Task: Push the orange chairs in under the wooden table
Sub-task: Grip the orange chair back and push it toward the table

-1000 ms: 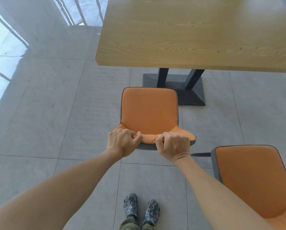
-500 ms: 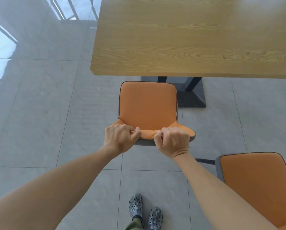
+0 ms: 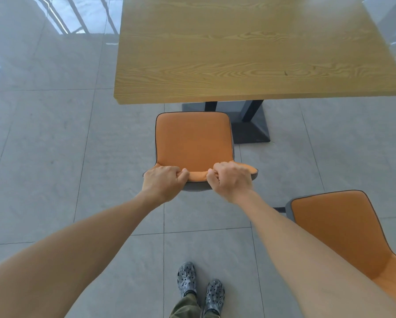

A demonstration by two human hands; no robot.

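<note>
Both grips, the left hand and right hand, close side by side over the backrest top of the orange chair, whose seat sits just ahead, short of the tabletop edge, likely for a straight, even push, while a second orange chair waits rightward.

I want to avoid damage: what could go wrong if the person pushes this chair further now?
1. The chair points toward the black table base; its legs, hidden from view, might strike it.
2. Both hands, left hand and right hand, grip the backrest top, which might come close to the wooden table edge.
</note>
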